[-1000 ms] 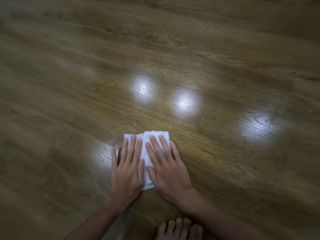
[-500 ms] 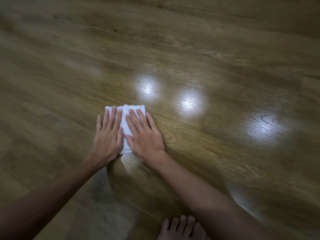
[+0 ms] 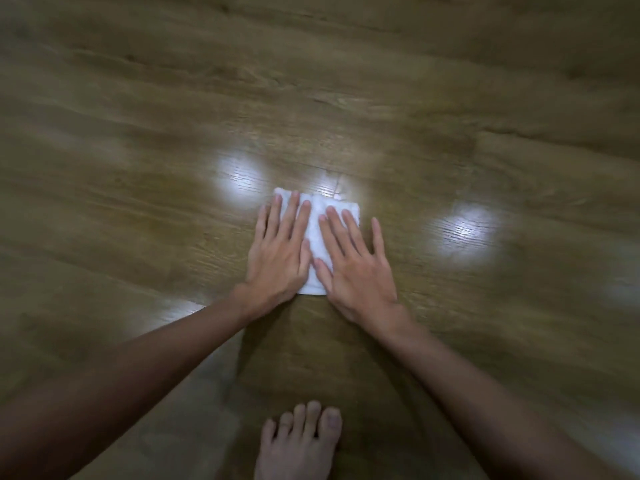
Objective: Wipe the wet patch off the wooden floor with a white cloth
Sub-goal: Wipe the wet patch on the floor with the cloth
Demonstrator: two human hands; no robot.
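1. both hands flat on the folded white cloth (image 3: 317,237), side by side on the wooden floor (image 3: 138,220). left hand (image 3: 277,254) covers its left part, right hand (image 3: 356,268) its right part.
2. grip: neither hand has hold of anything. the fingers are straight and spread, pressing the cloth down with palms and finger pads rather than pinching it.
3. the cloth lies in the middle of the view, just ahead of a bare foot (image 3: 299,445), between bright lamp reflections (image 3: 467,230) on the boards.
4. wet patch: can't pick it out. the shine and blur hide any film of water, so progress is a guess; likely mid-wipe.
5. doing it well, as i judge: keep weight even across both palms so the whole cloth face stays in contact with the floor.
6. stroke along the board grain in overlapping passes; the far edge looks slightly rumpled, so watch for bunching.
7. if the cloth starts to smear rather than soak, refold to a dry face.
8. mind the foot on damp boards.
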